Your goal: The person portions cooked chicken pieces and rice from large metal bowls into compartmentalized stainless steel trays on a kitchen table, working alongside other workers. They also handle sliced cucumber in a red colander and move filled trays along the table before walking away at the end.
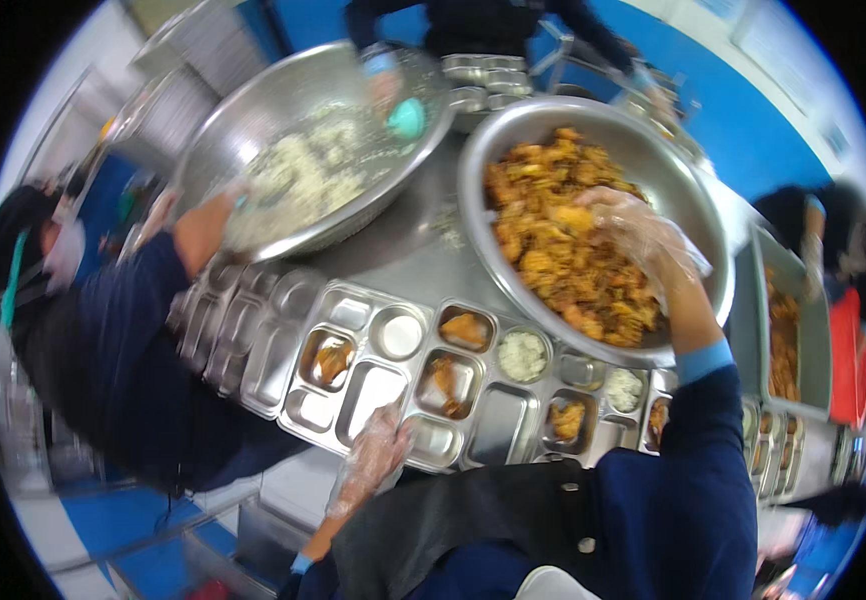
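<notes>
My right hand (638, 225), in a clear plastic glove, reaches into a big steel bowl (698, 195). The bowl is heaped with browned fried chicken (563, 265). Its fingers curl on a piece of chicken (568, 218) near the heap's top. Also gloved, my left hand (378, 445) rests at the near rim of a steel compartment tray (328, 432), fingers extended, holding nothing that shows. That tray has one chicken piece (333, 362) in it. The tray beside it (433, 440) carries two pieces; farther right, trays hold chicken and round mounds of rice (523, 357).
Left of the chicken bowl stands another steel bowl (393, 195) with rice. A person's hand (203, 230) from the left and another's with a turquoise scoop (406, 120) reach into it. At right are a grey tub (748, 330) of food and a red container (848, 360).
</notes>
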Motion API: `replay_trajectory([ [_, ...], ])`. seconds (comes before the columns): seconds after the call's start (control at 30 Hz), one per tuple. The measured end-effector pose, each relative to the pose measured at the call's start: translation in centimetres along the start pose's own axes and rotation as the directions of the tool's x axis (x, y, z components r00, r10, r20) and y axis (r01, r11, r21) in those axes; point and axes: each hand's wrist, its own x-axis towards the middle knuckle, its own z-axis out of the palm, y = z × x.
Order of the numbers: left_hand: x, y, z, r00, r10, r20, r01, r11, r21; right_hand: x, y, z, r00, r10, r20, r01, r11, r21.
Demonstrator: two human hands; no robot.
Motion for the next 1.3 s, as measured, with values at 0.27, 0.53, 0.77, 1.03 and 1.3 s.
replay_trajectory([
  [0.27, -2.6, -0.5, -2.3, 0.943, 0.161, -0.291, -0.196, 0.976, -0.096, 4.8, 3.1, 21.9, 0.781, 0.059, 0.621, -0.138, 0.987, 0.079],
  [0.53, -9.4, -8.2, -6.3, 0.899, -0.047, -0.436, -0.053, 0.975, -0.214, 14.9, 7.4, 48.3, 0.247, -0.567, 0.786, 0.963, 0.233, -0.134],
  [0.77, -15.0, -13.6, -5.8, 0.774, -0.226, -0.592, 0.045, 0.951, -0.305, 18.8, 9.5, 60.4, 0.698, -0.244, 0.674, 0.704, 0.407, -0.582],
  [1.03, -12.9, -15.6, -7.4, 0.744, -0.058, -0.666, -0.096, 0.977, -0.192, 8.0, 5.5, 57.3, 0.795, -0.193, 0.575, 0.571, 0.557, -0.604],
  [1.3, -3.7, -11.2, -12.0, 0.914, 0.120, -0.388, -0.001, 0.955, 0.295, -14.4, 13.4, 24.7, 0.919, -0.392, -0.051, 0.213, 0.600, -0.771],
])
